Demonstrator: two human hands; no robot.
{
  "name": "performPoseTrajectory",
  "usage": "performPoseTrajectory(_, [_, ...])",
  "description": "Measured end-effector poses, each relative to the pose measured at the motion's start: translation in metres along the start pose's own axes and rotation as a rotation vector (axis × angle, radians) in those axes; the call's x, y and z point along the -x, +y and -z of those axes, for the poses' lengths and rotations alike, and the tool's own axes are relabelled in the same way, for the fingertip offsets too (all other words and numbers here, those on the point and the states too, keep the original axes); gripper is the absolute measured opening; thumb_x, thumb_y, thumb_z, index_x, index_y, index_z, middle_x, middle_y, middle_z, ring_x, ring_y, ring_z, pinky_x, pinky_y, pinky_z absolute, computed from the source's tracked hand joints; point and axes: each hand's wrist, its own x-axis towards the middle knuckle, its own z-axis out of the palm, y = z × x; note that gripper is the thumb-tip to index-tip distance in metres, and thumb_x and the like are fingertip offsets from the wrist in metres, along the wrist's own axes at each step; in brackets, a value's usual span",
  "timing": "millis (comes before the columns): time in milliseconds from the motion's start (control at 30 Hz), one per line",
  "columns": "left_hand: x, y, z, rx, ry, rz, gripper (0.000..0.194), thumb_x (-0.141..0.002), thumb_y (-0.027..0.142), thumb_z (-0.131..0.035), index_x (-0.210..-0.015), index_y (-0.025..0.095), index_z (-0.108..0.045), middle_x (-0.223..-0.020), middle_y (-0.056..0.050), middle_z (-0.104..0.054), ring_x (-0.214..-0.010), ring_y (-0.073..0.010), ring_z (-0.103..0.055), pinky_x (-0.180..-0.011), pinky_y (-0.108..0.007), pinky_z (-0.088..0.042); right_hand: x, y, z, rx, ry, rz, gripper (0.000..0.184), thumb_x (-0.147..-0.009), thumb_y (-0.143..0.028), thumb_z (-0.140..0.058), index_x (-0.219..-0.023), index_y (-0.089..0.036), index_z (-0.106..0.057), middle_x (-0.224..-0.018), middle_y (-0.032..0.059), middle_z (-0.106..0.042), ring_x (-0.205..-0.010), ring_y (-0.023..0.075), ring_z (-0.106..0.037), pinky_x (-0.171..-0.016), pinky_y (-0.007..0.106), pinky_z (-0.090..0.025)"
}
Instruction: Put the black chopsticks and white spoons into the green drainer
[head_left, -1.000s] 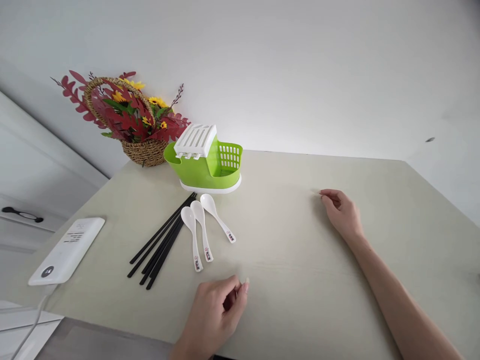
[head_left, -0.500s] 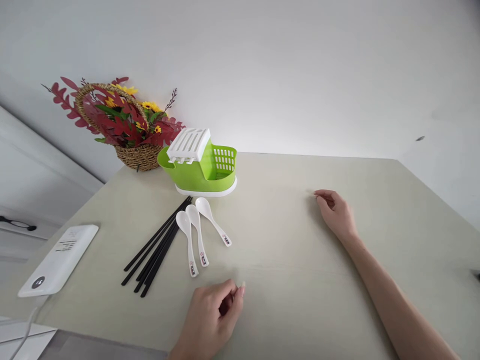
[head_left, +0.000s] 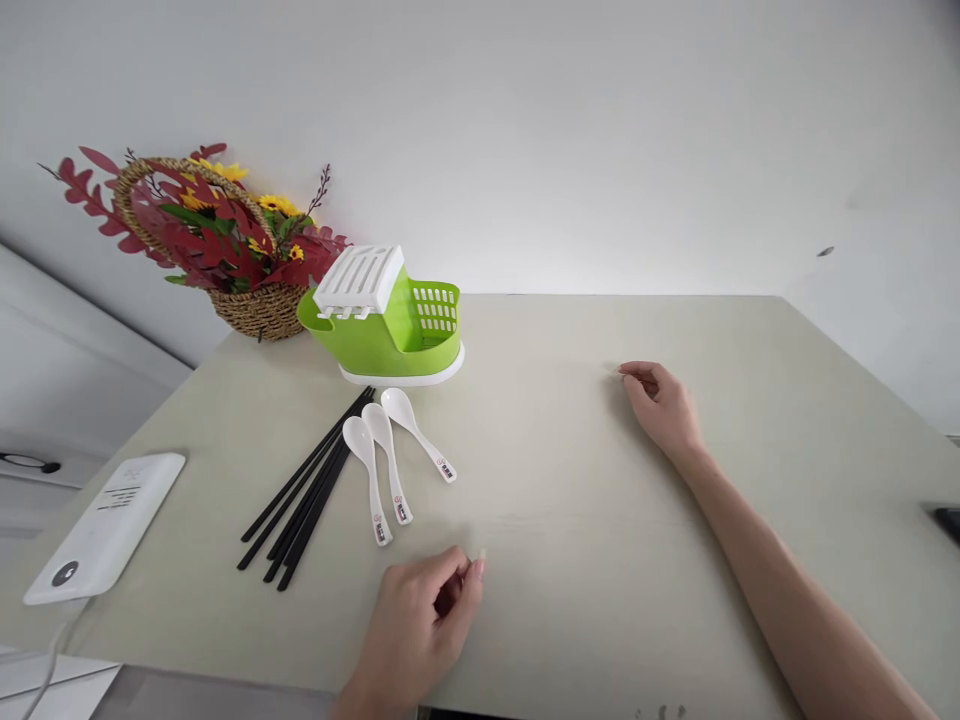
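Observation:
My left hand [head_left: 420, 622] rests at the near side of the table with its fingers curled in and the thumb against the index finger. Pale nail tips show there, and I see nothing held. Just beyond it lie three white spoons [head_left: 365, 462], their handles toward me. Several black chopsticks [head_left: 311, 500] lie bunched to the left of the spoons. My right hand [head_left: 664, 405] is farther out on the right, closed in a loose pinch over the bare tabletop. A green utensil holder [head_left: 375, 345] with a white slotted top stands behind the spoons.
A woven basket [head_left: 262, 312] of red leaves and yellow flowers stands at the back left, by the wall. At the left edge lies a white power bank [head_left: 112, 525] with a cable. A dark object [head_left: 946, 520] shows at the right edge.
The view has turned slightly, so most things sit a little farther left in the picture. Both hands keep the same pose, and the objects stay in place on the table.

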Motion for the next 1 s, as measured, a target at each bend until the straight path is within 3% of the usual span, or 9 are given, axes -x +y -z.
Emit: performPoseTrajectory(1000, [0.0037, -0.0002, -0.0016, -0.043, -0.011, 0.038, 0.045, -0.106, 0.041, -0.043, -0.068, 0.021, -0.029, -0.058, 0.006, -0.032, -0.055, -0.0100, -0.030, -0.055, -0.025, -0.027, 0.0021, -0.0032, 0.0003, -0.023, -0.023, -0.033, 0.025, -0.087, -0.032, -0.058, -0.105, -0.024, -0.072, -0.117, 0.0085, -0.077, -0.105, 0.0268, -0.071, -0.092, 0.043, -0.053])
